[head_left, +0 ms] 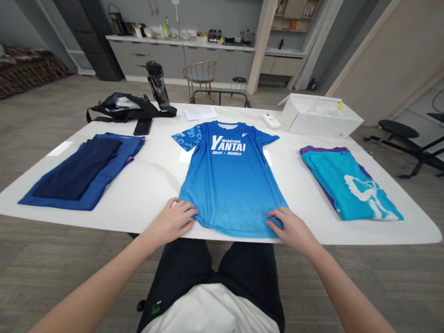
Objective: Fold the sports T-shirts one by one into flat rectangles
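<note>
A blue T-shirt [230, 188] with white "Marathon Yantai" lettering lies spread face up on the table, its collar away from me and its hem toward me. The sleeve on the left has a wavy pattern; the one on the right is plain blue. My left hand [174, 218] is closed on the shirt's lower left corner, fingers bent over the edge. At the lower right corner, my right hand [290, 226] pinches the hem between thumb and fingers. Both hands rest close to the table's front edge.
On the white table [146, 180], folded dark and blue clothes [77, 172] lie left, and folded turquoise and purple clothes [350, 185] right. Toward the back are a black bag [124, 107], a bottle [157, 85], a phone [143, 127], papers [200, 113], a white device [271, 121] and a white box [321, 118].
</note>
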The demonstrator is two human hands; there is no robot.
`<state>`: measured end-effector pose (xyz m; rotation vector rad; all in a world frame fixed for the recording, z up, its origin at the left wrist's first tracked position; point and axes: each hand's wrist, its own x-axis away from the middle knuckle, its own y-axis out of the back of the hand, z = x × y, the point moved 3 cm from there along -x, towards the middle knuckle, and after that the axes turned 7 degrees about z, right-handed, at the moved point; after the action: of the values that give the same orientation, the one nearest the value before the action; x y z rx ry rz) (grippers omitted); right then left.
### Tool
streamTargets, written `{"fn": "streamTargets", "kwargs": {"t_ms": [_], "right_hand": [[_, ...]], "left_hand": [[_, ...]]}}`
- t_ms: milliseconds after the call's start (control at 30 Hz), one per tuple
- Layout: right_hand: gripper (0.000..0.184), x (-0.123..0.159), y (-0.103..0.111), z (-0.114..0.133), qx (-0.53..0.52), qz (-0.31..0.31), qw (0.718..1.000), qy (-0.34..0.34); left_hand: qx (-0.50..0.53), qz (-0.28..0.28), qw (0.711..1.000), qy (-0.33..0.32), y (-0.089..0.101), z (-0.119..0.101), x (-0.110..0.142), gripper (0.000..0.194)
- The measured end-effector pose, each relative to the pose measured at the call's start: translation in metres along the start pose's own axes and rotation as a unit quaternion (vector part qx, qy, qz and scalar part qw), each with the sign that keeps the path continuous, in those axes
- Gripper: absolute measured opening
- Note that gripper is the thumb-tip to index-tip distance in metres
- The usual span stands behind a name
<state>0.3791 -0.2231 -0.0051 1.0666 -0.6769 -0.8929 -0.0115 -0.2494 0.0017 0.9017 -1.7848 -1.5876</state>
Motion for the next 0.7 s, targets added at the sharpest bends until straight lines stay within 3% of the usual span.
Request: {"fn": "streamTargets", "kwargs": {"t_ms": [133, 233, 400, 567, 700], "right_hand": [[0.022, 0.001, -0.004, -0.005, 0.022, 0.002, 0.999, -0.026], [0.023, 0.004, -0.005, -0.008, 0.039, 0.021, 0.997, -0.057], [0.024, 0.007, -0.001, -0.004, 0.05, 0.051, 0.995, -0.075], [0.025, 0.008, 0.001, -0.002, 0.054, 0.076, 0.992, -0.084], [0.03, 0.005, 0.004, -0.005, 0.037, 0.108, 0.987, -0.113]], "left_hand": [[0.013, -0.055, 0.998, 0.027, -0.005, 0.014, -0.005, 0.024], [0.042, -0.093, 0.993, 0.052, 0.009, 0.024, -0.001, 0.026], [0.079, -0.024, 0.995, 0.055, 0.03, 0.012, 0.012, 0.027], [0.056, 0.017, 0.998, 0.029, 0.013, -0.015, 0.016, 0.03], [0.055, 0.023, 0.996, 0.062, 0.0, -0.012, 0.016, 0.032]]}}
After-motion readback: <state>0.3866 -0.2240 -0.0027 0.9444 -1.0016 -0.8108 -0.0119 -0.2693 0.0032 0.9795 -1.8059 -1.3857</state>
